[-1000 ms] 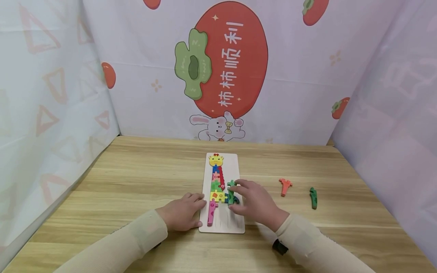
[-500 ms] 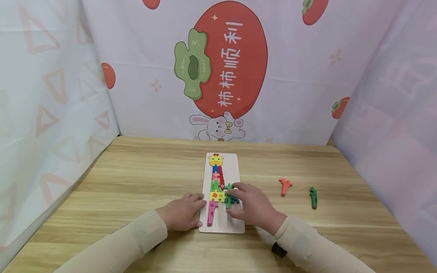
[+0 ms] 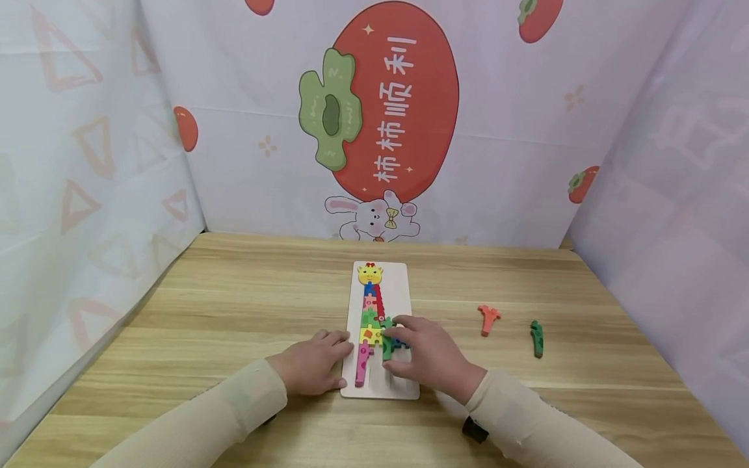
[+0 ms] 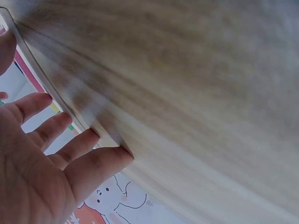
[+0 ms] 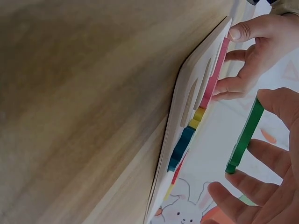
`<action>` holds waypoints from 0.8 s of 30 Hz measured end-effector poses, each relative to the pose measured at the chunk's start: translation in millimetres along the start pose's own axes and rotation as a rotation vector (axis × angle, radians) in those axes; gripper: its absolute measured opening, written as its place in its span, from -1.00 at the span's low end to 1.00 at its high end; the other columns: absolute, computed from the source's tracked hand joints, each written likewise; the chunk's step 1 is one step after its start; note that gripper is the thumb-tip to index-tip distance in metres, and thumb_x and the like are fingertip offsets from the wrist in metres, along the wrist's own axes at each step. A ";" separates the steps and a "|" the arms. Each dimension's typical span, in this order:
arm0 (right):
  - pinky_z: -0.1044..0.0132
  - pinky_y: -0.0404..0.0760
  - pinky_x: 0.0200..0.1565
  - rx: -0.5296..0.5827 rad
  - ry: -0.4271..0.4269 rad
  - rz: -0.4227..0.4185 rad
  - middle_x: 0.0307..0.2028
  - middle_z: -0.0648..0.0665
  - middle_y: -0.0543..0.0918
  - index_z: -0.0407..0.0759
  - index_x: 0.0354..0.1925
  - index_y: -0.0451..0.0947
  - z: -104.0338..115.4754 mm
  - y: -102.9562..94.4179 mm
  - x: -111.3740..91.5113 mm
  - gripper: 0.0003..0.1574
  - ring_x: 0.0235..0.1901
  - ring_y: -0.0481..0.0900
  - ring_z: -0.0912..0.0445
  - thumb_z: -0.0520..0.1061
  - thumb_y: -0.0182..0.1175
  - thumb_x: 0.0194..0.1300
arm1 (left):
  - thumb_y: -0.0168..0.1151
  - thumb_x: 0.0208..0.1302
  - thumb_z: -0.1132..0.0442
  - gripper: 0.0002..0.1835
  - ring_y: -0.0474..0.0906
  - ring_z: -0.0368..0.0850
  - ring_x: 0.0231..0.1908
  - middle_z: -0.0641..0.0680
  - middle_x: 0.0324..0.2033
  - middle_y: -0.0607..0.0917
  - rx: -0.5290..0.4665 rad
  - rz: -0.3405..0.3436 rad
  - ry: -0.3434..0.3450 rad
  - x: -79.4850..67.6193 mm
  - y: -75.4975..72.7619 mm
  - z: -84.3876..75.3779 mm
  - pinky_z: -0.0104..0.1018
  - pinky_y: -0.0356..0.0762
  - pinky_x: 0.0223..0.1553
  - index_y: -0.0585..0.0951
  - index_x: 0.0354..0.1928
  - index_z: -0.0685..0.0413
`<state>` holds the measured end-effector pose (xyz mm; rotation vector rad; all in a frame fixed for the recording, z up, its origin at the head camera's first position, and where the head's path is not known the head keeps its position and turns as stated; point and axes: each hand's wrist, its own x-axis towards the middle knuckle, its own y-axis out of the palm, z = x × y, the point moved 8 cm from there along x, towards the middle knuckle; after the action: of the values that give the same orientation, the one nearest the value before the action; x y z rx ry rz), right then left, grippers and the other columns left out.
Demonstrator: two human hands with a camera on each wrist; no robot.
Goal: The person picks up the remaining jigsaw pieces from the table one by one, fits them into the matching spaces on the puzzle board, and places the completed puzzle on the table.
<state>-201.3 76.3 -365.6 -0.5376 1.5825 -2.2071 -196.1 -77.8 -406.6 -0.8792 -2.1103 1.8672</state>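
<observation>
A pale wooden puzzle board (image 3: 398, 279) lies on the table with a giraffe puzzle partly laid in it. My right hand (image 3: 433, 354) pinches a green puzzle piece (image 5: 245, 133) between thumb and fingertips. In the right wrist view that piece is raised above the board, next to the dark blue piece (image 5: 181, 148). At the board's left edge, my left hand (image 3: 311, 364) rests with fingers extended, the fingertips and thumb touching the rim. Near it sits a pink leg piece (image 3: 362, 365). The yellow piece (image 3: 370, 336) lies in the board beside the held piece.
An orange puzzle piece (image 3: 488, 318) and a dark green puzzle piece (image 3: 537, 339) lie on the wooden table (image 3: 246, 286) to the right of the board. A printed cloth (image 3: 503, 162) hangs behind the table, and cloth walls stand at both sides.
My right hand has moved left and slightly toward me with the green puzzle piece, bringing it against the yellow piece's right side as seen from above. My left hand has stayed still.
</observation>
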 end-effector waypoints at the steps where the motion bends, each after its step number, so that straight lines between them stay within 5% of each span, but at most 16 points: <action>1: -0.08 0.51 0.12 0.000 -0.005 0.000 0.19 -0.13 0.52 0.07 0.10 0.61 0.7 0.0 -0.1 -0.39 0.17 0.47 -0.09 0.22 0.39 0.09 | 0.29 0.20 -0.15 -0.30 0.28 0.07 0.30 0.05 0.34 0.36 0.001 0.000 0.002 0.0 -0.1 -0.1 -0.07 0.46 0.18 0.42 0.33 -0.03; 24: -0.04 0.54 0.10 -0.016 -0.034 0.051 0.18 -0.11 0.54 0.07 0.10 0.62 8.7 10.0 -1.4 -0.38 0.13 0.51 -0.08 0.24 0.39 0.09 | 0.29 0.19 -0.14 -0.30 0.28 0.06 0.29 0.05 0.34 0.35 -0.003 0.003 0.003 0.1 0.0 0.1 -0.08 0.46 0.18 0.42 0.33 -0.03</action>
<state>-195.0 67.0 -372.7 -0.5306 1.5804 -2.1392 -196.3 -77.8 -406.6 -0.8856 -2.1121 1.8626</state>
